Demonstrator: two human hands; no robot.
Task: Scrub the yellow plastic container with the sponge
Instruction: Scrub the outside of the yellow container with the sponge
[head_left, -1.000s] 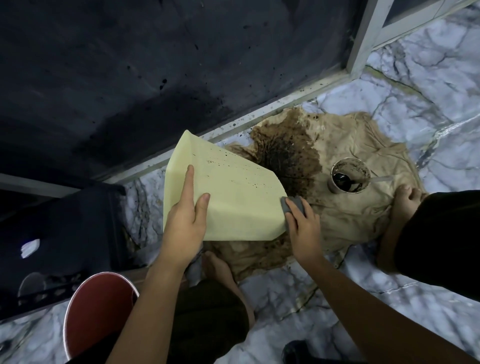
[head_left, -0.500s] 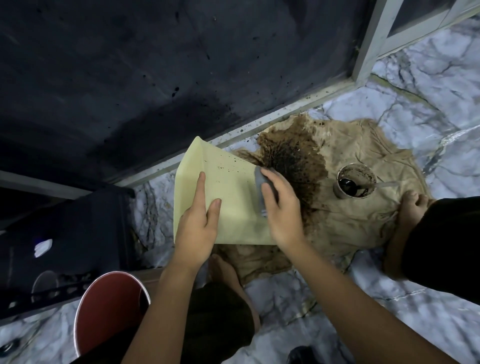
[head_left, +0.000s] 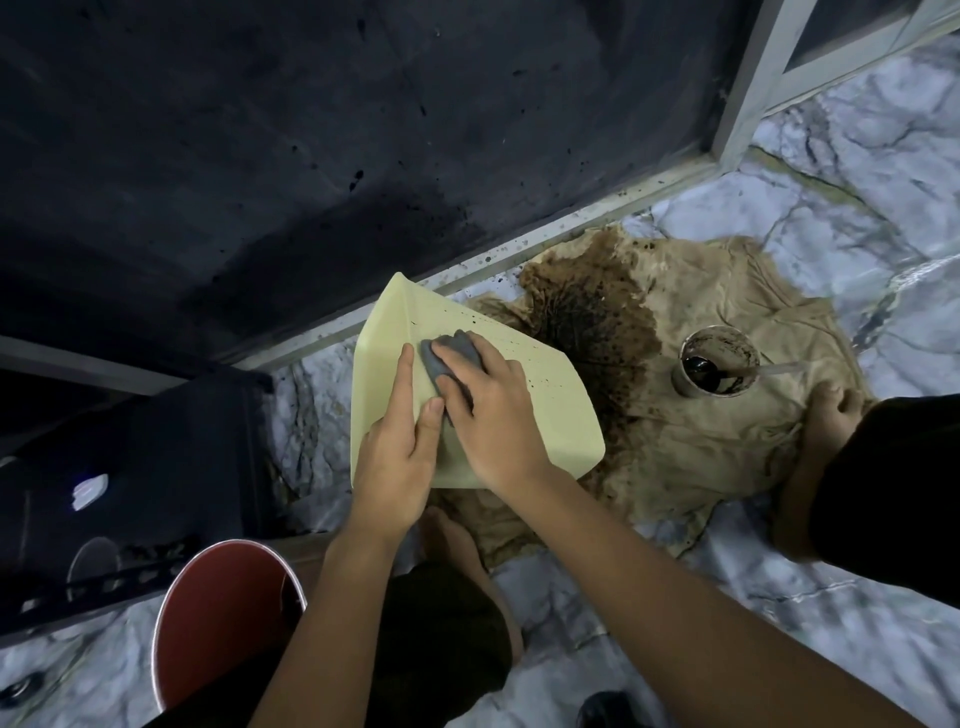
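Observation:
The yellow plastic container (head_left: 550, 415) lies overturned on a stained cloth, its pale flat side up and dotted with dark specks. My left hand (head_left: 400, 452) rests on its near left part, index finger stretched along the surface, steadying it. My right hand (head_left: 488, 410) presses a grey sponge (head_left: 452, 353) onto the container's upper left area, fingers curled over the sponge. The two hands touch side by side.
A tan cloth (head_left: 717, 431) with a big dark stain covers the marble floor (head_left: 857, 171). A small cup (head_left: 716, 364) of dark liquid stands on it. A red bucket (head_left: 218, 618) sits at lower left, a black crate (head_left: 130, 493) at left. My feet (head_left: 831, 415) rest on the cloth's edges.
My right hand has swept the sponge leftward across the container, from its right edge to its upper left, close against my left hand. The left hand has kept its place.

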